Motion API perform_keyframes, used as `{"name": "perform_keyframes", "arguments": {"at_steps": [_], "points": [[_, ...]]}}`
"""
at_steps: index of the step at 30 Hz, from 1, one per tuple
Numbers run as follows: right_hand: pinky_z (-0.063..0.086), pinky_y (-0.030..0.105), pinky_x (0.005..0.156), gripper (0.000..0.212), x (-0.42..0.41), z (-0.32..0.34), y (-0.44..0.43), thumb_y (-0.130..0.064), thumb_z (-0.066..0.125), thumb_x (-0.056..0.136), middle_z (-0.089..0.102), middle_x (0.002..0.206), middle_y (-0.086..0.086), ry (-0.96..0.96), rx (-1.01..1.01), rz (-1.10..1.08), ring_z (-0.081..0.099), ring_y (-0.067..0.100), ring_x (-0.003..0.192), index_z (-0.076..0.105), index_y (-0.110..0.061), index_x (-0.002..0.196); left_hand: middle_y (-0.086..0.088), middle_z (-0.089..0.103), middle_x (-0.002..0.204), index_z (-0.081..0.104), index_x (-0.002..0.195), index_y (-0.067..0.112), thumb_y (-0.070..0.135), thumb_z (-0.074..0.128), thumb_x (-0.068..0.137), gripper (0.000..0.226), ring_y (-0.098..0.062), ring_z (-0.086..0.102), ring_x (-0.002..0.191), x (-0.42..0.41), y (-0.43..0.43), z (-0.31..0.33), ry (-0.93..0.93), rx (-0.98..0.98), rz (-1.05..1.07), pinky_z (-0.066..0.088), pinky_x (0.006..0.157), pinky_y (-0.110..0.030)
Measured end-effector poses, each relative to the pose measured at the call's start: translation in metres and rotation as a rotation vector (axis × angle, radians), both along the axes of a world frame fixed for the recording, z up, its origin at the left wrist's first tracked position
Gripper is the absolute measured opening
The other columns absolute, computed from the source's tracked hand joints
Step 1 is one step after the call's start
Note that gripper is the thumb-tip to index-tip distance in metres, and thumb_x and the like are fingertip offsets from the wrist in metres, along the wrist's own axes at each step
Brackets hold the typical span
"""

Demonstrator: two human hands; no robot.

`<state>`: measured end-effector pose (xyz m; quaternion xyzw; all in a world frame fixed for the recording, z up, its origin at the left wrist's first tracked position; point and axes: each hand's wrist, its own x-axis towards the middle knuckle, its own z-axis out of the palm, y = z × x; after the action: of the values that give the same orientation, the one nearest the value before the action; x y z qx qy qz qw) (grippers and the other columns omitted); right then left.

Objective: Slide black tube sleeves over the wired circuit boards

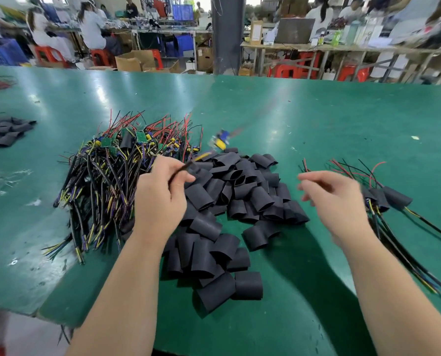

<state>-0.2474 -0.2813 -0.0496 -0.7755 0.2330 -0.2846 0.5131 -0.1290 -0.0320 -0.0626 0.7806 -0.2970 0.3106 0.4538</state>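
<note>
— What are they working on?

— A wide green surface, glossy, scuffed and flecked with scraps near its left edge. Behind it is a busy workshop: people in white seated at benches, red stools, cardboard boxes and a dark pillar.

— And the sleeves?

— The sleeves are short, flat, matt black tubes, heaped in a loose pile at the middle of the surface, between the two forearms. A smaller heap lies far off to the left.

— The boards?

— The boards lie in a tangled bundle just left of the sleeves: small green boards with yellow parts, trailing red, black, yellow and purple wires.

— What are the hands doing?

— The left hand pinches a dark wire between thumb and forefinger. The wire runs up and right to one board, blurred, blue and yellow, lifted above the far edge of the sleeves. The right hand is blurred, its fingers loose and grasping nothing, just beside a few sleeved boards lying at the right with their wires fanned out.
</note>
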Motion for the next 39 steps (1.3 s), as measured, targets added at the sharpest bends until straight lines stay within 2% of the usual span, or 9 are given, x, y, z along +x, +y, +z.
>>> {"name": "perform_keyframes", "arguments": {"at_steps": [3, 6, 9, 11, 16, 24, 29, 34, 39], "points": [[0.046, 0.016, 0.055, 0.045, 0.002, 0.001, 0.031, -0.001, 0.068, 0.073, 0.072, 0.086, 0.003, -0.139, 0.672, 0.471, 0.064, 0.010, 0.063, 0.063, -0.007, 0.117, 0.011, 0.070, 0.078, 0.053, 0.093, 0.012, 0.016, 0.052, 0.092, 0.005, -0.018, 0.059, 0.052, -0.008, -0.010, 0.000, -0.024, 0.085, -0.122, 0.046, 0.058, -0.033], [0.049, 0.015, 0.059, 0.054, 0.003, 0.000, 0.043, -0.001, 0.063, 0.069, 0.072, 0.085, 0.001, -0.271, 0.845, 0.641, 0.068, 0.012, 0.072, 0.060, -0.016, 0.121, 0.006, 0.068, 0.068, 0.056, 0.091, 0.011, 0.012, 0.054, 0.089, 0.003, -0.019, 0.052, 0.046, -0.015, -0.017, 0.000, -0.003, 0.171, -0.174, 0.041, 0.061, -0.032], [0.050, 0.015, 0.059, 0.038, 0.006, 0.002, 0.047, -0.001, 0.063, 0.071, 0.071, 0.078, 0.002, -0.339, 0.804, 0.577, 0.068, 0.013, 0.069, 0.065, -0.009, 0.108, 0.007, 0.066, 0.069, 0.064, 0.097, 0.014, 0.017, 0.054, 0.089, 0.013, -0.016, 0.056, 0.054, -0.020, -0.021, 0.000, 0.038, 0.239, -0.173, 0.045, 0.072, -0.043], [0.050, 0.016, 0.059, 0.028, 0.006, 0.001, 0.049, -0.002, 0.063, 0.072, 0.070, 0.075, 0.001, -0.324, 0.743, 0.528, 0.068, 0.013, 0.067, 0.065, -0.006, 0.100, 0.011, 0.066, 0.077, 0.068, 0.107, 0.019, 0.023, 0.054, 0.091, 0.022, -0.011, 0.057, 0.064, -0.024, -0.025, 0.002, 0.020, 0.299, -0.160, 0.042, 0.079, -0.040], [0.051, 0.018, 0.062, 0.021, 0.007, -0.005, 0.061, 0.008, 0.058, 0.084, 0.071, 0.077, 0.001, -0.278, 0.660, 0.504, 0.067, 0.013, 0.067, 0.064, -0.004, 0.100, 0.001, 0.070, 0.082, 0.071, 0.113, 0.013, 0.023, 0.060, 0.088, 0.029, -0.023, 0.065, 0.077, -0.033, -0.039, 0.003, -0.165, 0.464, -0.137, 0.037, 0.073, -0.039], [0.051, 0.019, 0.064, 0.026, 0.006, -0.003, 0.064, 0.008, 0.061, 0.081, 0.071, 0.077, 0.002, -0.300, 0.585, 0.517, 0.067, 0.015, 0.069, 0.067, -0.008, 0.100, 0.000, 0.063, 0.075, 0.069, 0.115, 0.017, 0.023, 0.047, 0.094, 0.031, -0.019, 0.056, 0.075, -0.034, -0.039, 0.005, 0.091, 0.327, -0.301, 0.041, 0.072, -0.046], [0.052, 0.020, 0.062, 0.041, 0.007, -0.005, 0.063, 0.011, 0.065, 0.078, 0.074, 0.085, 0.004, -0.217, 0.594, 0.517, 0.069, 0.015, 0.074, 0.062, -0.010, 0.113, 0.005, 0.063, 0.066, 0.076, 0.096, 0.018, 0.023, 0.058, 0.087, 0.020, -0.018, 0.055, 0.066, -0.031, -0.035, 0.001, 0.125, 0.241, -0.272, 0.041, 0.069, -0.049], [0.052, 0.029, 0.070, 0.040, -0.002, -0.005, 0.059, -0.017, 0.087, 0.065, 0.070, 0.097, 0.005, 0.255, -0.080, 0.756, 0.060, 0.007, 0.073, 0.064, -0.025, 0.096, 0.021, 0.061, 0.068, 0.072, 0.084, 0.022, 0.024, 0.059, 0.088, 0.013, -0.007, 0.050, 0.064, -0.029, -0.034, 0.001, 0.102, 0.159, -0.084, 0.031, 0.081, -0.038], [0.039, 0.008, 0.077, 0.047, 0.002, -0.013, 0.076, -0.015, 0.078, 0.070, 0.057, 0.103, -0.009, 0.229, -0.526, 0.898, 0.052, -0.005, 0.086, 0.067, -0.034, 0.111, 0.012, 0.069, 0.072, 0.071, 0.082, 0.019, 0.021, 0.057, 0.088, 0.016, -0.014, 0.055, 0.064, -0.031, -0.035, 0.001, 0.112, 0.172, -0.080, 0.036, 0.081, -0.043]]}}
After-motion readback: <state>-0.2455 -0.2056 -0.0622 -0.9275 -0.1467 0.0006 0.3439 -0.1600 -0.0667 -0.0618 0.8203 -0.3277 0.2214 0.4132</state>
